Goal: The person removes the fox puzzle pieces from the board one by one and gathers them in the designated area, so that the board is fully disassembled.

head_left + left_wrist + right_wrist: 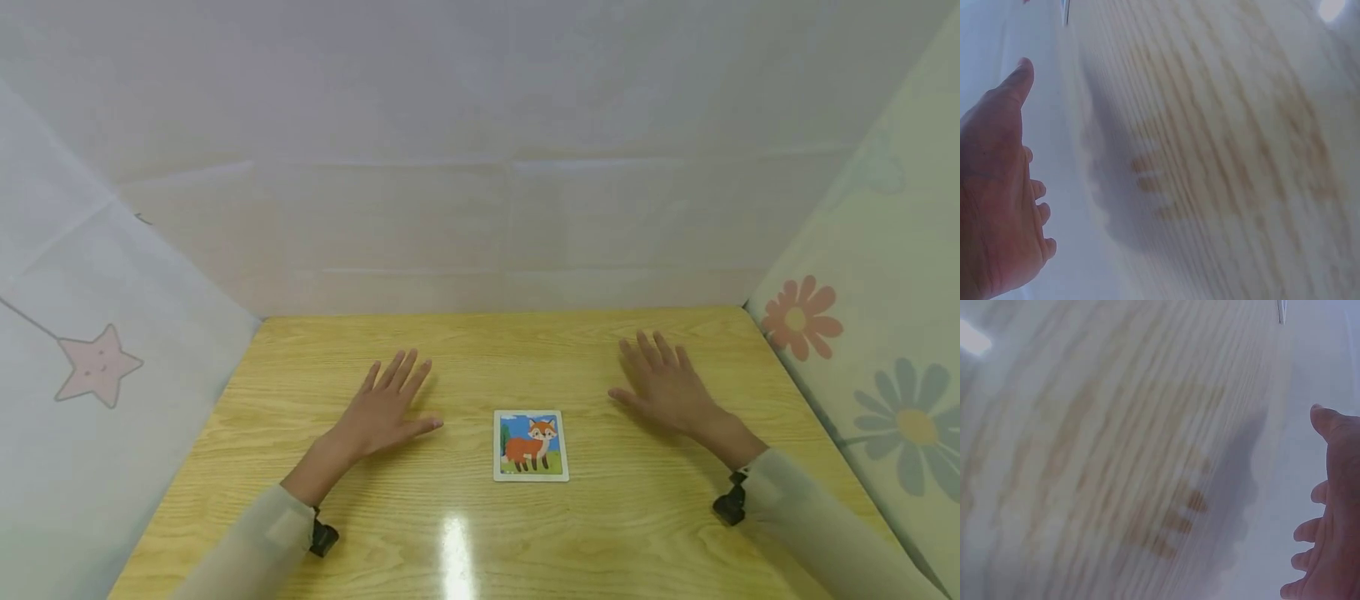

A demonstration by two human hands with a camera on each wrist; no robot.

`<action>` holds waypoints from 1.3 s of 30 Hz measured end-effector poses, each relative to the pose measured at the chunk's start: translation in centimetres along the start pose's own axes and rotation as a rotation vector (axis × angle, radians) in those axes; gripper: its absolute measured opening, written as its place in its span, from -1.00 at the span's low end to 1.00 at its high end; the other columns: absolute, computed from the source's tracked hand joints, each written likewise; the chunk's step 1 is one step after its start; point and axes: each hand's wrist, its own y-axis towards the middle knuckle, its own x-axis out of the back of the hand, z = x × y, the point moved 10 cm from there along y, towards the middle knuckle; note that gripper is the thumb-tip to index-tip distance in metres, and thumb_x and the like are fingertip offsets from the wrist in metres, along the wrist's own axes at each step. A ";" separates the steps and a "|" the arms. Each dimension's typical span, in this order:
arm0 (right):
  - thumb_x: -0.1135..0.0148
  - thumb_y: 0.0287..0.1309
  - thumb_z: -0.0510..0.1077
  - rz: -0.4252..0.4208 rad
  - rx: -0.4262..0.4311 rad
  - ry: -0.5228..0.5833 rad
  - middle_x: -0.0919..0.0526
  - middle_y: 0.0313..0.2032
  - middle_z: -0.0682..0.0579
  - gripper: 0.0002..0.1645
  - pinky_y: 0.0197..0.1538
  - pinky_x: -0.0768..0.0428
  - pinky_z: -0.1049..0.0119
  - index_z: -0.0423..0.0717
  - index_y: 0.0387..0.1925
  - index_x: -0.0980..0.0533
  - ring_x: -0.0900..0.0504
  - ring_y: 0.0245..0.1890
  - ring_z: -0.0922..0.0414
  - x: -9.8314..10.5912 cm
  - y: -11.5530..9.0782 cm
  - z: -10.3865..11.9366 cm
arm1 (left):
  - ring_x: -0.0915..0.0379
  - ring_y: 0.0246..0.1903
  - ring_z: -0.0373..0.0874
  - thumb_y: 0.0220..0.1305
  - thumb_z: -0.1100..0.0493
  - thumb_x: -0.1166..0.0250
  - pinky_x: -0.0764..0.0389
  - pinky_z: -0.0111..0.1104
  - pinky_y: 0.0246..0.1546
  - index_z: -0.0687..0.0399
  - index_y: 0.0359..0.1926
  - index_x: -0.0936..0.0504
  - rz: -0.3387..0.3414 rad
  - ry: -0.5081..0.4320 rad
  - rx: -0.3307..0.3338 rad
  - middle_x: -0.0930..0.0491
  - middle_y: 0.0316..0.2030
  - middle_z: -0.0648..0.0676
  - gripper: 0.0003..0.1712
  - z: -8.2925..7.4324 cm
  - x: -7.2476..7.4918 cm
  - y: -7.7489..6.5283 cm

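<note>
A square fox picture [531, 447] with a white border lies flat on the wooden table [420, 550], between the two hands. To its left my left hand [384, 414] is held palm down above the tabletop, fingers spread and thumb toward the picture. On the other side my right hand [663, 387] hovers in the same way, its fingers extended. Neither hand touches the picture or holds anything. In the left wrist view the left hand [997, 187] stands apart from the wood, its shadow below; the right wrist view shows the right hand [1335, 519] likewise raised.
Pale cloth walls enclose the table at the back [480, 225], at the left with a pink star [99, 365], and at the right with printed flowers [802, 318]. Small black wrist cameras sit at the left cuff [323, 537] and the right cuff [730, 504].
</note>
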 end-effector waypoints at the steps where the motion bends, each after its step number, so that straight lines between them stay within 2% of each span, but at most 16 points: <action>1: -0.22 0.45 0.34 -0.005 0.007 0.005 -0.06 0.61 -0.41 0.07 0.50 -0.05 -0.54 -0.15 0.67 -0.08 0.00 0.60 -0.46 0.0 0.0 0.3 | 0.26 0.67 0.25 0.41 -0.57 -0.09 0.18 0.31 0.59 0.07 0.71 -0.01 0.001 0.006 -0.008 0.13 0.69 0.29 0.18 -0.3 -0.1 0.1; 5: -0.25 0.43 0.33 -0.013 0.030 0.025 -0.06 0.62 -0.38 0.10 0.52 -0.06 -0.50 -0.14 0.68 -0.06 0.00 0.61 -0.43 0.0 0.2 1.5 | 0.22 0.67 0.23 0.41 -0.61 -0.02 0.14 0.28 0.60 0.04 0.71 -0.01 -0.003 0.041 -0.046 0.09 0.68 0.28 0.18 -1.3 -0.4 0.4; 10: -0.24 0.44 0.33 0.009 0.051 0.058 -0.05 0.63 -0.36 0.09 0.55 -0.03 -0.46 -0.12 0.69 -0.05 0.05 0.63 -0.40 -0.1 0.3 3.1 | 0.15 0.65 0.26 0.40 -0.62 -0.01 0.10 0.30 0.59 0.06 0.70 -0.06 -0.012 0.029 -0.088 0.04 0.67 0.29 0.17 -2.7 0.1 0.5; 20: -0.24 0.45 0.32 -0.003 0.137 0.069 -0.10 0.62 -0.35 0.05 0.56 -0.08 -0.42 -0.14 0.67 -0.11 -0.01 0.62 -0.39 -0.6 0.8 6.1 | 0.20 0.67 0.21 0.40 -0.63 0.01 0.10 0.25 0.61 -0.01 0.71 -0.04 0.019 0.032 -0.165 0.07 0.69 0.24 0.17 -5.4 -0.2 0.4; 26: -0.22 0.47 0.30 -0.006 0.205 0.110 -0.11 0.62 -0.33 0.04 0.60 -0.06 -0.33 -0.13 0.68 -0.07 -0.04 0.62 -0.36 -0.6 0.9 8.1 | 0.09 0.65 0.21 0.40 -0.62 -0.02 0.06 0.21 0.62 -0.01 0.71 -0.05 0.015 0.090 -0.230 0.04 0.68 0.22 0.16 -7.2 -0.2 0.0; 31: -0.25 0.47 0.24 -0.024 0.266 0.153 -0.16 0.60 -0.34 0.01 0.61 -0.09 -0.29 -0.14 0.67 -0.10 -0.10 0.60 -0.37 -0.5 0.7 9.4 | 0.08 0.65 0.19 0.40 -0.59 -0.06 0.06 0.18 0.63 0.01 0.71 -0.06 0.035 0.108 -0.288 0.03 0.68 0.21 0.15 -8.8 -0.3 -0.6; 35: -0.23 0.50 0.20 0.002 0.281 0.193 -0.16 0.61 -0.31 -0.03 0.61 -0.11 -0.27 -0.12 0.68 -0.09 -0.10 0.61 -0.34 -1.0 0.8 10.1 | 0.12 0.66 0.15 0.40 -0.62 0.00 0.06 0.15 0.64 0.00 0.71 -0.06 0.063 0.123 -0.326 0.05 0.69 0.19 0.15 -9.8 -0.8 -1.1; 39: -0.23 0.52 0.18 0.028 0.301 0.232 -0.16 0.62 -0.26 -0.05 0.60 -0.17 -0.24 -0.08 0.68 -0.09 -0.12 0.62 -0.30 -1.3 1.0 11.0 | 0.12 0.67 0.14 0.42 -0.64 0.07 -0.02 0.17 0.62 -0.02 0.71 -0.04 0.081 0.140 -0.377 0.06 0.70 0.18 0.15 -10.7 -1.4 -1.7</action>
